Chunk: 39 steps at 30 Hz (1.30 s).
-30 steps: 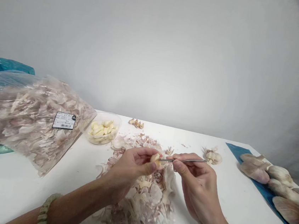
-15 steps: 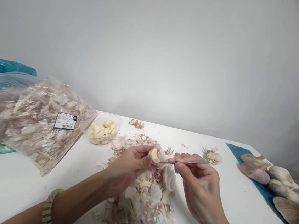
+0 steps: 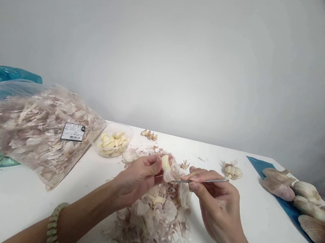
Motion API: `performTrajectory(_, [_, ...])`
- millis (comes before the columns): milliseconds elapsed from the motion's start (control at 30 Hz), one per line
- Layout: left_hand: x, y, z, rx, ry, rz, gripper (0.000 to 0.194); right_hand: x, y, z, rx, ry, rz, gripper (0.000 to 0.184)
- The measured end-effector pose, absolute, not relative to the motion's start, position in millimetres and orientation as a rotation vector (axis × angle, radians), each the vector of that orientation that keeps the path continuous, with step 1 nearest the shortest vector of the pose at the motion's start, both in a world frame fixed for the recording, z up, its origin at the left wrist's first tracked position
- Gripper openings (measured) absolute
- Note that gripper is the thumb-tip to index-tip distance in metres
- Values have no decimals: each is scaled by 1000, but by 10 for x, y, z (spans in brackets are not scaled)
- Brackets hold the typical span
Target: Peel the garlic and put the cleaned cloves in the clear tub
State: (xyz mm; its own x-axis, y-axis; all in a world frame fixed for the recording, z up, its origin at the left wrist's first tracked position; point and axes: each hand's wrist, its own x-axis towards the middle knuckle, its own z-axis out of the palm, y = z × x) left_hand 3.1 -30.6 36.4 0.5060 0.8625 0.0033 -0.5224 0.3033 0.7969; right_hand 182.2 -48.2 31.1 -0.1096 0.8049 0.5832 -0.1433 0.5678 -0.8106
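A beaded bracelet (image 3: pixel 54 226) is worn on the left wrist, at the near edge of the view. The left hand (image 3: pixel 137 180) is closed around a peeled-looking garlic clove (image 3: pixel 165 162), which is pinched between thumb and fingers and held in the air above the table, with papery skin (image 3: pixel 172 174) clinging to its lower side. The right hand (image 3: pixel 215 196) is pinched on a thin metal pick (image 3: pixel 208 181), whose tip is brought to that skin. The two hands are close together but apart, joined only through the pick and clove.

Directly beneath them lies a loose heap of garlic skins (image 3: pixel 155 213) on a white table (image 3: pixel 11 206). To the left rests a clear bag of skins (image 3: pixel 33 135), bearing a barcode label (image 3: pixel 72 132) (its small print is too blurred to read), with teal plastic (image 3: pixel 7 76) behind it. Farther on, a clear tub (image 3: pixel 112 124) holds peeled cloves (image 3: pixel 111 141), and a few unpeeled cloves (image 3: pixel 149 135) lie beyond. A small garlic bulb (image 3: pixel 232 171) sits to the right, near a blue sheet (image 3: pixel 258 164) bearing large garlic heads (image 3: pixel 307 191). A plain pale wall (image 3: pixel 169 52) closes the view.
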Motion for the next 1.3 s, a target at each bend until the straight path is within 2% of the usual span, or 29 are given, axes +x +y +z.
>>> performTrajectory(300, [24, -307, 421, 825, 465, 971, 22, 1832, -488, 305, -595, -1481, 888, 18])
performTrajectory(733, [-35, -281, 492, 804, 428, 1032, 14, 1818, -506, 378, -713, -1251, 1112, 5])
performTrajectory(1300, [-5, -292, 473, 722, 541, 1144, 19, 1813, -493, 365, -781, -1061, 1250, 10])
